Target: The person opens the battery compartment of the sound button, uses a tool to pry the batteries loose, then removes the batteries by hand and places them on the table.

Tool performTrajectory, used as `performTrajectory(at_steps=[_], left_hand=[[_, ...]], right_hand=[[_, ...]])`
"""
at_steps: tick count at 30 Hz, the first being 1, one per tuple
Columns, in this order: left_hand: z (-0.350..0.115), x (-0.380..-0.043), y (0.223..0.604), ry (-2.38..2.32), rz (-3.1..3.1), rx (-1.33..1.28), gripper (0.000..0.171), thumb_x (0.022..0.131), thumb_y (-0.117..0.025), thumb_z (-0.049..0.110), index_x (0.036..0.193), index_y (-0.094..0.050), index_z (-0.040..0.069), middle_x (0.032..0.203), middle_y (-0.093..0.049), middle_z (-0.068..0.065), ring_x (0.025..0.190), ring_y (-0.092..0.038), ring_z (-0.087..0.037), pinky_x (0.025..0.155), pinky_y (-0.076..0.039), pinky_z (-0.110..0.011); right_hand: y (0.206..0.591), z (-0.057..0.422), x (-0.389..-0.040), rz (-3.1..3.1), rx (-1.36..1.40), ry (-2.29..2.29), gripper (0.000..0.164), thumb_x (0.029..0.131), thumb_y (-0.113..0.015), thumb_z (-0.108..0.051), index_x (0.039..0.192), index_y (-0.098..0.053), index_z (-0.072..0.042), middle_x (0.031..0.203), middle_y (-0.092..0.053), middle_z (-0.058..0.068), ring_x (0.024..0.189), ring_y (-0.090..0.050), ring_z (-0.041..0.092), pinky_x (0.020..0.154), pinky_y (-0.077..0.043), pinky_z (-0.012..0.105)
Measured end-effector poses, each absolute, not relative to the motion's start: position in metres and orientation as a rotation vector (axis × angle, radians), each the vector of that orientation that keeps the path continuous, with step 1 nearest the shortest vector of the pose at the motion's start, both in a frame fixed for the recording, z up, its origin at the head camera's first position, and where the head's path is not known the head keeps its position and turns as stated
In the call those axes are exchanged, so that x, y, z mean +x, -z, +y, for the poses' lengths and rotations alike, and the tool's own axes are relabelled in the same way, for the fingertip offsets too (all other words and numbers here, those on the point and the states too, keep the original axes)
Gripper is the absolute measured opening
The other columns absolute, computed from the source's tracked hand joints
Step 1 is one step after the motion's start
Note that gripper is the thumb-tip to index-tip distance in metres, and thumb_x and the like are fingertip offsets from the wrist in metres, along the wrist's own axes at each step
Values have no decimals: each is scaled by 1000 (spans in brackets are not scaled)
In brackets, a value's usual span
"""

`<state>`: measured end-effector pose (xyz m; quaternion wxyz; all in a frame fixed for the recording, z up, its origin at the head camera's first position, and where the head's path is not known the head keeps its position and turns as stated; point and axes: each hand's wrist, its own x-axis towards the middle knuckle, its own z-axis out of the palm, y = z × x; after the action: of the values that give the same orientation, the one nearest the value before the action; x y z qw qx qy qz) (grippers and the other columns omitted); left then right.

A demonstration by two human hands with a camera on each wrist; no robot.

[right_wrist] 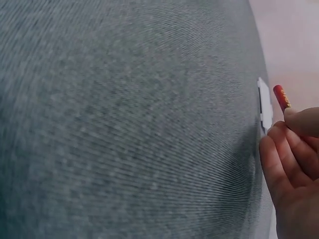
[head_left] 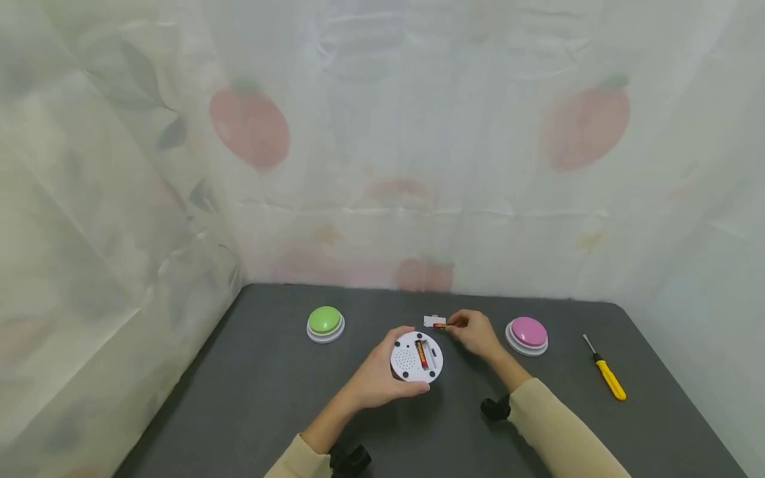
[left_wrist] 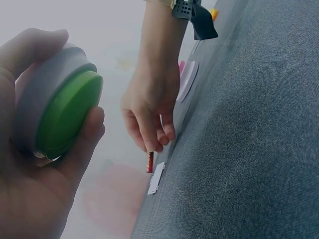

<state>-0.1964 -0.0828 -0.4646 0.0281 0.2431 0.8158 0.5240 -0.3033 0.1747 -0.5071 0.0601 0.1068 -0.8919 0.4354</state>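
Note:
My left hand grips a round white push-button device, its underside turned up in the head view. One red battery lies in its uncovered battery slot, and the other half of the slot holds nothing. From the left wrist, the device's green dome shows between thumb and fingers. My right hand pinches a second red battery by one end, just above the table. Close beside that battery lies a small white battery cover, flat on the table.
A green button stands at the back left, a pink button right of my right hand. Farther right lies a yellow-handled screwdriver. The dark grey tabletop meets hanging printed curtains at the back and sides.

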Motion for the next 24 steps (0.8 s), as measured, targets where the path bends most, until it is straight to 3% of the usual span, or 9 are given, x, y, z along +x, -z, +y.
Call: performTrajectory(at_steps=[15,24], left_hand=[[-84,-196,465,-1625,2508,773,94,74,-90,39,150,-38,25,124,-57,3,103,-57,-14,89,-45,-33],[-83,-196,464,-1624,2518,769,95,73,-91,40,150,-38,26,123,-57,5,103,-57,-14,89,-46,-34]], right_hand=[[517,164,-307,-2768,410,-1088,6,86,-78,-5,89,-74,-3,77,-65,1,72,-57,14,68,-48,35],[507,167,-304,-2685,400,-1120,8,88,-76,-6,95,-75,-2,86,-70,5,80,-62,19,76,-51,42]])
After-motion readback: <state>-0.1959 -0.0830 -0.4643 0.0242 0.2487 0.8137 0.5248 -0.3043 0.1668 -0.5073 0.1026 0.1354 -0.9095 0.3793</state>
